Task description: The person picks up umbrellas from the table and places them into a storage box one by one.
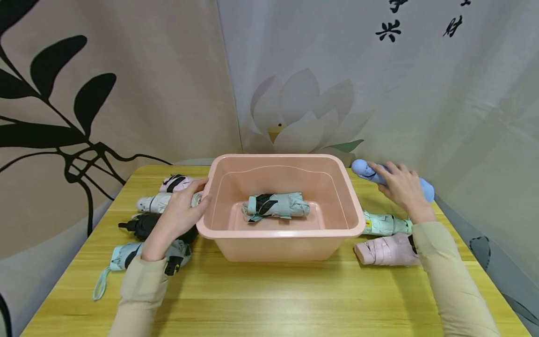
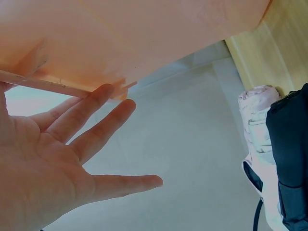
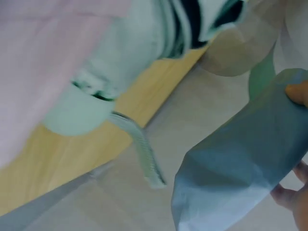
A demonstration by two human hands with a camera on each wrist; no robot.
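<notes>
A pink plastic basin (image 1: 278, 248) stands mid-table with a folded light-blue umbrella (image 1: 288, 206) lying inside, a black strap across it. At the basin's left rim, my left hand (image 1: 181, 213) touches the edge; in the left wrist view its fingers (image 2: 98, 130) are spread and straight. On the right, my right hand (image 1: 402, 187) grips a folded blue umbrella (image 1: 427, 191) from above, near the back right of the table. The right wrist view shows that umbrella (image 3: 236, 159) large, with fingertips on both sides of it.
Left of the basin lie folded umbrellas: pink (image 1: 178, 181), white (image 1: 153, 203), black (image 1: 145, 224) and light blue (image 1: 122, 256) with a wrist loop. On the right lie a mint-green umbrella (image 1: 385, 224) and a pink one (image 1: 387, 251). A printed curtain (image 1: 168, 93) hangs behind the table (image 1: 269, 299).
</notes>
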